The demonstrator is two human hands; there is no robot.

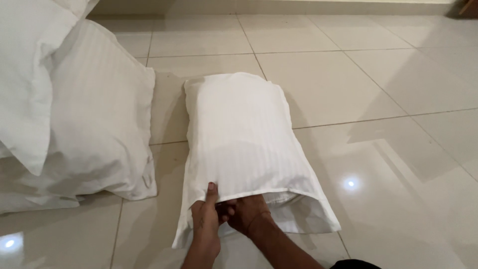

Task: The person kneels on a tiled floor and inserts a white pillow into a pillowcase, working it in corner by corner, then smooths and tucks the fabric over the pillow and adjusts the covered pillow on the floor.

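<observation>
1 white pillow point(239, 134) in striped pillowcase, on tiled floor point(378, 99), right of 2 stacked pillows point(94, 114). Soft, light; best gripped at open hem. Left hand point(206, 215) pinches hem; right hand point(247, 214) grasps inside opening.

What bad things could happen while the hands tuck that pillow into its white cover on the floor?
1. The left hand pinches only the edge of the pillowcase, so the cloth might slip free.
2. The right hand is at the opening, where the pillow peeks out; it may bunch up inside.
3. The case lies on the bare floor tiles and could pick up dirt.
</observation>
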